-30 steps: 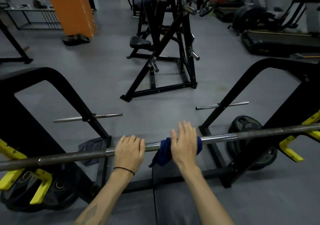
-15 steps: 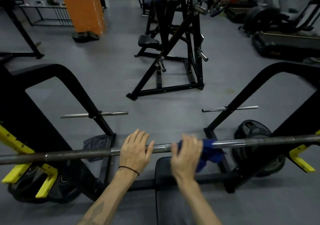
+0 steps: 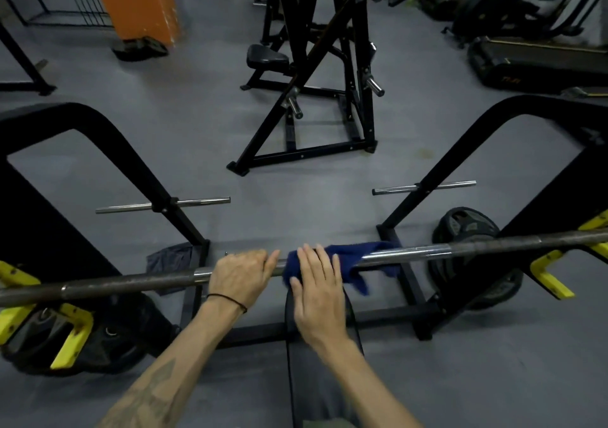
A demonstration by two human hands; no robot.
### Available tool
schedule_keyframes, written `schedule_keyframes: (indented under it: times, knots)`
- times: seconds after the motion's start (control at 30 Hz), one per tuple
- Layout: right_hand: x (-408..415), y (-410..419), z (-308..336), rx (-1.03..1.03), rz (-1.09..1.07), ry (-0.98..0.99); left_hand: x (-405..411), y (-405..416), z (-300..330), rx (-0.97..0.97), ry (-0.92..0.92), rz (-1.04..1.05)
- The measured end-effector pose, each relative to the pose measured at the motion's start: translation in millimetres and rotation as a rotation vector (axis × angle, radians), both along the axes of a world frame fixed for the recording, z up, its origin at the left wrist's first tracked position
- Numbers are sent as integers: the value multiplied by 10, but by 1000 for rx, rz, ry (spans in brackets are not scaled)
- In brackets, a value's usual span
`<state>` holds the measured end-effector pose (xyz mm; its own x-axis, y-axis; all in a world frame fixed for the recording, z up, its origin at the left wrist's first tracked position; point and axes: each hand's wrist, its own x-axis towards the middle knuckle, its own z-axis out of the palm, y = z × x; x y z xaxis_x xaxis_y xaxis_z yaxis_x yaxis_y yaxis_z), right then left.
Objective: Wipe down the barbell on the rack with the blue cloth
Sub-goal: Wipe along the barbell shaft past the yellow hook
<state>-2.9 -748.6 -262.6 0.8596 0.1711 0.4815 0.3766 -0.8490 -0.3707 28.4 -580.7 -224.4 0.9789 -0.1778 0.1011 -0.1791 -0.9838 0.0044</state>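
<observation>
A long steel barbell [image 3: 477,246] lies across the rack's yellow hooks [image 3: 546,273], running from the left edge to the right edge. My left hand [image 3: 240,276] grips the bar near its middle, fingers curled over it; a black band circles that wrist. Just to its right, my right hand [image 3: 319,289] presses the blue cloth [image 3: 355,253] onto the bar with straight fingers. The cloth drapes over the bar, and a loose end trails out to the right of my hand.
A black bench pad [image 3: 322,378] sits below my arms. Black rack uprights [image 3: 138,171] with chrome pegs [image 3: 424,187] flank it. Weight plates [image 3: 467,230] lean at both sides. A grey rag [image 3: 171,260] lies on the floor. A black machine [image 3: 316,98] stands ahead.
My right hand slid left along the bar toward my left hand, and the cloth now trails to its right. My left hand's fingers went from lying flat to curling over the bar.
</observation>
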Motion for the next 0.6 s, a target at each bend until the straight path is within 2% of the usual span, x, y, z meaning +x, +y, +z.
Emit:
schedule_keyframes:
  times: [0.07, 0.13, 0.17, 0.23, 0.27, 0.3, 0.33, 0.4, 0.47, 0.5, 0.53, 0.6]
  knots:
    - [115, -470, -7, -151, 104, -45, 43, 6, 129, 203, 119, -79]
    - [283, -1035, -36, -170, -43, -77, 187, -5, 201, 199, 319, -76]
    - [349, -1305, -28, -149, -150, -76, 273, -10, 189, 103, 460, -4]
    - [380, -1535, 17, -54, -329, -23, 423, 20, 211, -275, 824, 196]
    - [405, -1417, 19, 15, -427, -8, 495, 27, 208, -428, 958, 281]
    - [421, -1167, 46, 98, -522, 17, 541, 19, 199, -475, 1019, 314]
    - [410, -846, 73, 157, -538, 20, 538, 6, 212, -444, 1003, 308]
    - [251, -238, 90, 176, -312, 4, 436, -41, 258, -230, 742, 206]
    - [57, -92, 2, 26, -33, -1, 309, -69, 233, -70, 409, 111]
    - [92, -275, -10, -30, 24, -24, 261, -60, 196, -95, 311, 113]
    - [165, -526, -46, -67, 8, -56, 221, -51, 165, -133, 243, 125]
    - [313, -1024, -66, -77, -174, -76, 177, -58, 50, -162, 106, 118]
